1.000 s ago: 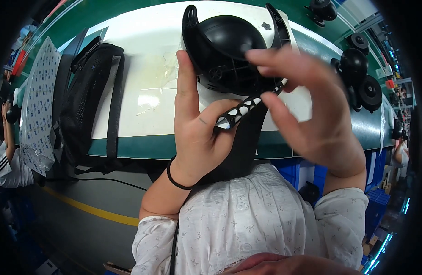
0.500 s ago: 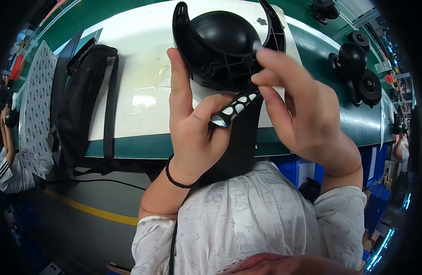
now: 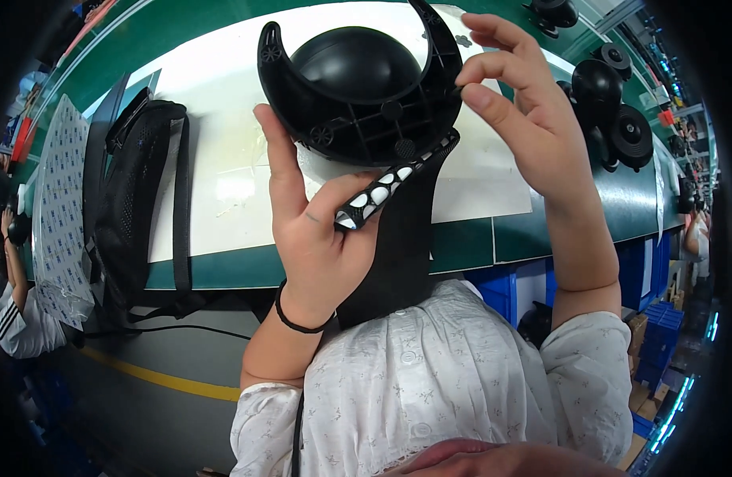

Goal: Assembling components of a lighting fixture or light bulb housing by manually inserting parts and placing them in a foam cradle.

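My left hand (image 3: 322, 230) is closed on a folded black strip of pads (image 3: 382, 188) with white oval gaps. Its raised forefinger rests against a black plastic crescent-shaped base (image 3: 354, 127). The base's ribbed underside faces up, and a smooth black dome (image 3: 358, 63) sits between its two horns. Two small round black pads (image 3: 391, 110) show on the ribs near the middle. My right hand (image 3: 525, 99) pinches a small dark piece between thumb and forefinger, at the outer edge of the right horn. Fingertips partly hide that piece, and its kind is unclear. The other right fingers are raised.
White sheeting (image 3: 215, 127) covers part of the green table (image 3: 223, 269). On the left are a black mesh bag (image 3: 139, 199) with straps and a printed plastic sheet (image 3: 60, 215). Several black round assemblies (image 3: 630, 135) stand at right. Blue crates (image 3: 493, 290) are below the edge.
The base and my left hand have shifted left. My right hand has moved up from the ribs to the right horn, uncovering a second round pad near the lower edge.
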Demonstrator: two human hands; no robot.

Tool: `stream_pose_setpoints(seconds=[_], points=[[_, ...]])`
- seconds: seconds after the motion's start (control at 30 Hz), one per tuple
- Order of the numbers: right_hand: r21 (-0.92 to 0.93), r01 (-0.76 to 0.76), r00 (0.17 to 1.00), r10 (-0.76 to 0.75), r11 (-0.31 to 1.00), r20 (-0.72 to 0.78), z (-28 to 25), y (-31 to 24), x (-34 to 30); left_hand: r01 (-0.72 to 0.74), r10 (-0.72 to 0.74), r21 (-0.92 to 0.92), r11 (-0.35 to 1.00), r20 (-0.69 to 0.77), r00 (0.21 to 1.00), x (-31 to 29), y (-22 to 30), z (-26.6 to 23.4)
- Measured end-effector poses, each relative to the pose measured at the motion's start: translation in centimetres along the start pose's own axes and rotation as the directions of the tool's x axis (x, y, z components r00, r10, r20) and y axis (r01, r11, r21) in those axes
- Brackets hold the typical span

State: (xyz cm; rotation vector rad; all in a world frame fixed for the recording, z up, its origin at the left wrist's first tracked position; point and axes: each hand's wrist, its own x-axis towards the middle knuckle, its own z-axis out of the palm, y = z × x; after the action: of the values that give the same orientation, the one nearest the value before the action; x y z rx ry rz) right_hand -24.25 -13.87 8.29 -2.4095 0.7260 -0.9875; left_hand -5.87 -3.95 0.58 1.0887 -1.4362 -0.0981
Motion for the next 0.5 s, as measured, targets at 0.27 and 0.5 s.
stream_pose_setpoints(seconds=[0.27,0.5], points=[[-0.409,0.171,0.981,-0.194,0.896,-0.015,0.3,-0.9,0.1,-0.005,0.004,0.033,0.999,0.013,1.000,0.1,0.1,-0.1],[-0.653,0.281,0.946,-0.317,0.703,0.065,-0.2,-1.7,-1.6,-0.009,0.009,0.040,0.999,0.010,1.000,0.2,0.3,-0.1]])
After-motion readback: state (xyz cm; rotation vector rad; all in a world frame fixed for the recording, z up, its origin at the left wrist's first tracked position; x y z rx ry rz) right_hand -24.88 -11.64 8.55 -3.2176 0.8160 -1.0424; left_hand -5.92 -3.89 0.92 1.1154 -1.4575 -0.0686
